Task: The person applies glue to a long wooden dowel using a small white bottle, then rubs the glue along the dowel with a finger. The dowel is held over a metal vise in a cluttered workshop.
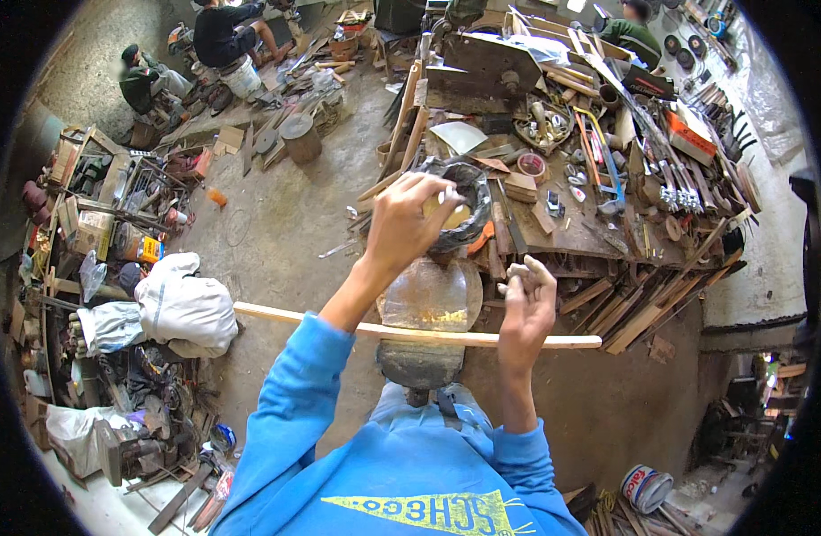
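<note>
My left hand (406, 219) is closed in a pinch above a bucket lined with black plastic (482, 192), which holds something yellowish. A small whitish spot shows at its fingertips; what it grips, if anything, I cannot make out. My right hand (526, 308) is raised to the right, fingers loosely curled and apart, with nothing visible in it. Dust whitens its fingertips. A long thin wooden strip (410, 335) lies crosswise in front of me, passing under my left forearm and right hand. Beneath it is a round, shiny-topped block (419, 290) with yellow crumbs on it.
A cluttered workbench (598, 237) at right carries a blue hacksaw (607, 152), tools and wood scraps. Planks (651, 313) lean below it. White sacks (191, 304) and crowded shelving stand left. A wooden stump (300, 138) is farther off. Other people (223, 36) sit at the back.
</note>
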A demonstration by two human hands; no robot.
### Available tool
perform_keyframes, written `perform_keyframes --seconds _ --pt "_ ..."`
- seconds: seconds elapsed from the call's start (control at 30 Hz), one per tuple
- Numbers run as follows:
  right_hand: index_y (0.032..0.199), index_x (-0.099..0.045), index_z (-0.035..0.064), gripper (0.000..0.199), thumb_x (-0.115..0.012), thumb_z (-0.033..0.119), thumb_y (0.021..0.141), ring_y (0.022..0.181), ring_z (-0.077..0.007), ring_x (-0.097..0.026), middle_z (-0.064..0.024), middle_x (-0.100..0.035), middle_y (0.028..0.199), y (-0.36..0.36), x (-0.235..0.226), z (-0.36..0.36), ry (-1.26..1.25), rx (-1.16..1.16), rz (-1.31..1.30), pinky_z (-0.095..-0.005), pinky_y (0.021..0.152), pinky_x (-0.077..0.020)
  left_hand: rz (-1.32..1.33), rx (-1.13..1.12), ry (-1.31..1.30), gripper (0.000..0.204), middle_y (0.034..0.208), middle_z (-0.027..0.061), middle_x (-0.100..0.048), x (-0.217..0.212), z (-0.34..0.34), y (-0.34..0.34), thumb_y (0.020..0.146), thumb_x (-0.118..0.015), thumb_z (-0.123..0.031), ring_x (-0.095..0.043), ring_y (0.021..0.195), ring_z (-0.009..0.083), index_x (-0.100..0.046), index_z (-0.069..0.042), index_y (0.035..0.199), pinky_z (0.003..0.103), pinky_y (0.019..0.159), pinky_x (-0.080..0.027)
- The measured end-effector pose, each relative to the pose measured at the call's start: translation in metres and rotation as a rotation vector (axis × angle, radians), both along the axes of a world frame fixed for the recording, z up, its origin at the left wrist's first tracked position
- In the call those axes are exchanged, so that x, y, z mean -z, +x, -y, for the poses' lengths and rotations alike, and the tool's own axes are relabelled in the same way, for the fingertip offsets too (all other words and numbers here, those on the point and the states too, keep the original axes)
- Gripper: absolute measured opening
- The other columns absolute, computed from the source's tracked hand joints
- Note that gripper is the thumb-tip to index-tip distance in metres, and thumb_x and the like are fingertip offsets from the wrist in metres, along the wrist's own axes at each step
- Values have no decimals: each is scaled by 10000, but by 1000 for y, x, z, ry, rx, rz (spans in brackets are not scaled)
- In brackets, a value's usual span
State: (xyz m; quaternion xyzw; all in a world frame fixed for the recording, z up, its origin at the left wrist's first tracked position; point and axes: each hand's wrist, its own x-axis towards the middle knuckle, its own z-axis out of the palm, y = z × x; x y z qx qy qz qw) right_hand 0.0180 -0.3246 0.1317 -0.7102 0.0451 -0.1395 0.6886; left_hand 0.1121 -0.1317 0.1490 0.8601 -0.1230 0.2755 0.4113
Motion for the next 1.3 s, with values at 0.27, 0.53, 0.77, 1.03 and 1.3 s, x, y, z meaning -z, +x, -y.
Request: perform_keyframes --seconds 0.27,0.53,0.77,1.03,1.3 --pt "1312 -525 -2 403 -664 114 952 1060 -253 -659 -178 -642 1214 -93 13 -30 -208 -367 -304 -365 874 -548 -615 9 -550 232 841 124 -736 6 26 -167 792 -842 -109 -723 776 184 -730 18 950 316 724 -577" --pt "1291 -514 -8 285 -542 115 1036 894 -150 -667 -108 -674 1021 -125 25 -34 15 2 -399 -298 792 -567 -434 197 358 638 1498 229 -476 86 -25 -245 880 -724 -322 -361 1447 424 -543 -1 1402 517 1181 -315" --pt "1314 -461 -7 368 -602 145 1009 792 -142 -659 -117 -671 960 -139 33 -60 55 8 -322 -280 719 -547 -269 725 108 418 1243 239 -638 109 -16 -240 898 -692 -240 -624 1155 375 -610 -21 1244 432 951 -526" --pt "1211 -575 12 308 -624 161 946 699 -242 -690 -147 -684 816 -156 67 -88 -412 -141 -164 -352 652 -552 -283 158 -215 24 578 78 -604 33 -108 -265 809 -747 -70 -561 464 191 -741 -67 832 292 448 -412" --pt "1100 -556 18 266 -676 137 895 637 -278 -694 -155 -669 790 -160 73 -102 -492 -120 -117 -372 580 -547 141 996 -857 147 790 252 -703 -64 -127 -266 946 -643 -102 -680 574 291 -670 31 1001 370 477 -559"
